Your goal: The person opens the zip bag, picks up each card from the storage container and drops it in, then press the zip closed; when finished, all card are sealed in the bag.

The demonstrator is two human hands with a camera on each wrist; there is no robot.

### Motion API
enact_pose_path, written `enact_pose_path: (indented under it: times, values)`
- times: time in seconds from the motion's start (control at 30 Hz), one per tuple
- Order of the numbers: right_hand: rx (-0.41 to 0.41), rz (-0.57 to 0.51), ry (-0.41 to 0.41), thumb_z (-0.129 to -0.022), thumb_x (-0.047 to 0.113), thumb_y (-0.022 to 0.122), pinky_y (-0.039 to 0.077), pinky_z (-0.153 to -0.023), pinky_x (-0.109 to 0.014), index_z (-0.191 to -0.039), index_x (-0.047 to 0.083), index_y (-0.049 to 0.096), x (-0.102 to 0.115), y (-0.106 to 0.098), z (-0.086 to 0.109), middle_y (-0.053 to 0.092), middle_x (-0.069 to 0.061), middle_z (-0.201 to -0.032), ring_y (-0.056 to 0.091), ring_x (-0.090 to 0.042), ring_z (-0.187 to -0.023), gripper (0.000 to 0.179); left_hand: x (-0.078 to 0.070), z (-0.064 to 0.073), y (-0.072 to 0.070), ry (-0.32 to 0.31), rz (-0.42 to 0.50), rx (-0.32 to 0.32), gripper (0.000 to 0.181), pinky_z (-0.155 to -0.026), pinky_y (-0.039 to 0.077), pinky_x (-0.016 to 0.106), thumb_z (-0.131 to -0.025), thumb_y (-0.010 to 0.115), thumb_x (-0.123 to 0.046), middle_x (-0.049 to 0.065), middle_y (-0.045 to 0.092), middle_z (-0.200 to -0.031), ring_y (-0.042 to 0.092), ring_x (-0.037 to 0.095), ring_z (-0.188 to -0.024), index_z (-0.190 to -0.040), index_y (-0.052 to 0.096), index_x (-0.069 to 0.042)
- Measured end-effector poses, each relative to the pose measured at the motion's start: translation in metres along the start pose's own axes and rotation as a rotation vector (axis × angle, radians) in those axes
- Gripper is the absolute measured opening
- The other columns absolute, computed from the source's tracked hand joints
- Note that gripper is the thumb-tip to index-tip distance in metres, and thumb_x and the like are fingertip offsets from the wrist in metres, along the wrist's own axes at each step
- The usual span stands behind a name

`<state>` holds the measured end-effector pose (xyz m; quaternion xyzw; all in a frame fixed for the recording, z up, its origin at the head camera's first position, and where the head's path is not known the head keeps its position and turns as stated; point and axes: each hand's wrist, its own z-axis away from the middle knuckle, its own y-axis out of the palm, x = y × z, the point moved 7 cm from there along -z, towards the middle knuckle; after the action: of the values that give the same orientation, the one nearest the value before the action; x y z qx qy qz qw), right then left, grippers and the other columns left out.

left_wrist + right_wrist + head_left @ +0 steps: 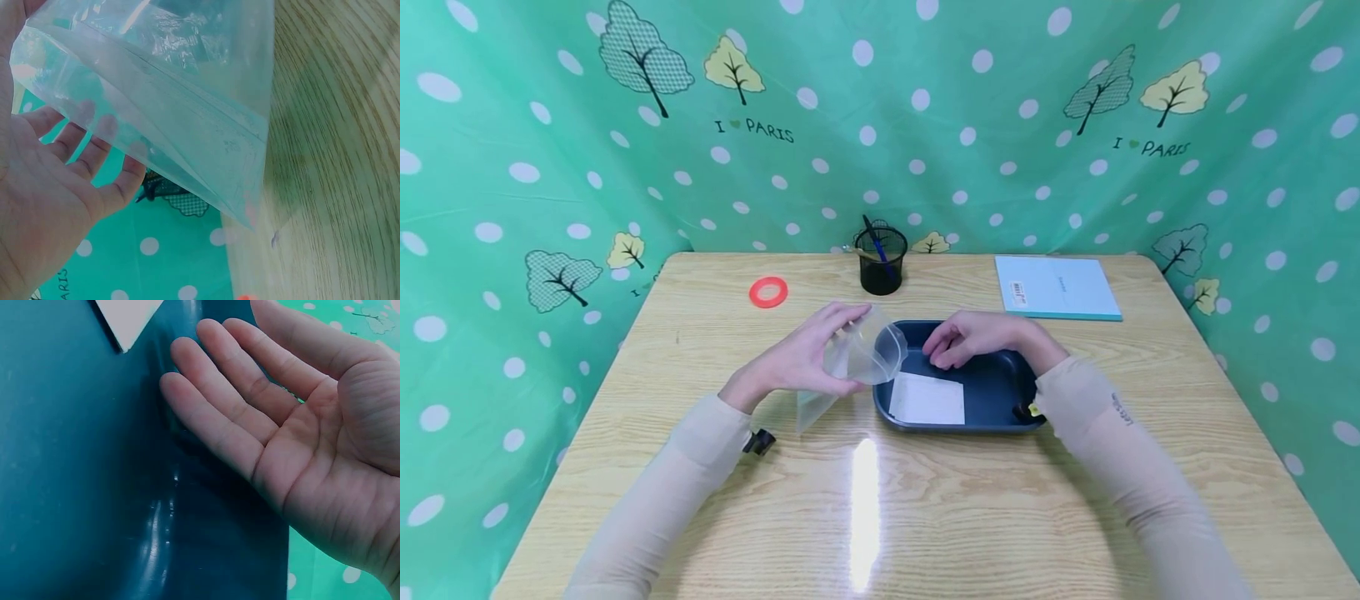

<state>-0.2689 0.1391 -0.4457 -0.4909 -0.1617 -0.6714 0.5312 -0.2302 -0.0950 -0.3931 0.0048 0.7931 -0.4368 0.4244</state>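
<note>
The clear plastic bag (867, 348) is hard to trace: its see-through walls blur into the desk (970, 508), and the left wrist view cuts off its top. It hangs in the left hand (797, 357) at the left end of the dark blue tray (992, 387), its mouth gaping toward the tray. That hand's grip curves wide around the bag, thumb below and fingers above in the head view; the thumb's tip is out of the left wrist view. The right hand (968, 337) hovers over the tray, its grip holding nothing, the fingers loosely extended in the right wrist view; whether they touch the tray I cannot tell. Near them, a white paper pad (927, 400) lies in the tray. The right sleeve (1082, 400) partly covers a small black-and-yellow object (1024, 411), too unclear to name.
</note>
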Motion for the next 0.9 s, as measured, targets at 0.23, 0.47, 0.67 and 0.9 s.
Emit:
enact_pose_path:
  times: [0.23,0.47,0.67,0.9]
  values:
    - [0.018,0.001,0.027,-0.099,0.013,0.067,0.055,-0.093,-0.042,-0.136,-0.005,0.059,-0.003,0.003,-0.002,0.069,-0.015,-0.120,0.066,-0.027,-0.109,0.042,0.000,0.002,-0.001,-0.006,-0.005,0.007,0.105,-0.096,0.046,0.046,-0.070,0.091,-0.035,0.013,0.050,-0.130,0.047,0.027,-0.118,-0.157,0.036,-0.013]
    - [0.024,-0.001,0.076,-0.101,0.014,0.064,0.058,-0.087,-0.041,-0.134,-0.003,0.060,-0.007,0.006,-0.004,0.070,-0.012,-0.114,0.068,-0.027,-0.101,0.038,0.000,0.003,-0.001,0.006,0.007,0.001,0.105,-0.097,0.046,0.046,-0.069,0.091,-0.032,0.007,0.051,-0.131,0.047,0.021,-0.118,-0.157,0.037,-0.012]
    - [0.028,-0.026,0.134,-0.102,0.017,0.063,0.059,-0.081,-0.039,-0.127,0.002,0.066,-0.017,0.012,-0.009,0.071,-0.010,-0.104,0.068,-0.023,-0.088,0.030,0.003,0.003,0.003,0.000,0.007,0.009,0.108,-0.096,0.047,0.044,-0.068,0.092,-0.035,0.002,0.049,-0.130,0.046,0.020,-0.118,-0.156,0.036,-0.008]
    - [0.032,0.000,0.156,-0.103,0.024,0.061,0.056,-0.072,-0.031,-0.112,0.006,0.073,-0.024,0.015,-0.013,0.070,-0.007,-0.094,0.065,-0.018,-0.077,0.024,0.003,0.005,0.004,-0.005,0.014,0.011,0.107,-0.096,0.047,0.043,-0.068,0.091,-0.035,0.003,0.050,-0.128,0.046,0.022,-0.117,-0.157,0.037,-0.011]
